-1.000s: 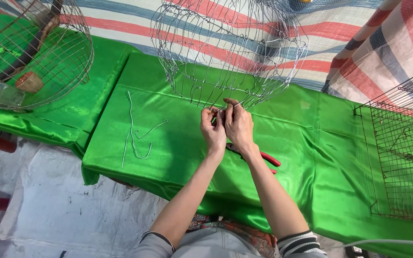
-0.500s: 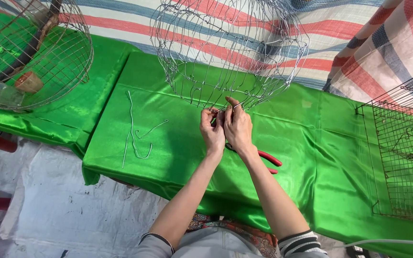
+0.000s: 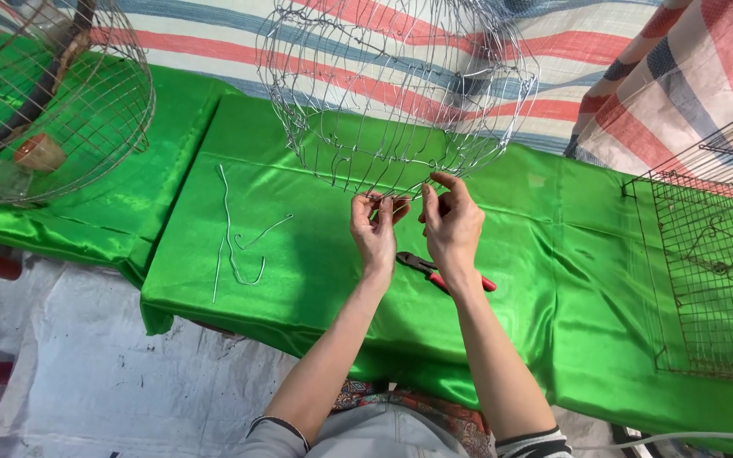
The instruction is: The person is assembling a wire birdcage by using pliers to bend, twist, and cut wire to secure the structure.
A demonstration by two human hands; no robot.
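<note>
both hands pinch the near rim of a round wire basket frame — left hand and right hand close together, fingertips pressed on wire. red-handled pliers lie just beneath on the green cloth; bent wire pieces lie left.

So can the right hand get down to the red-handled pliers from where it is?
Probably yes: the pliers lie bare on the green cloth just below the right hand, though its fingers are busy at the wire basket's rim.
</note>
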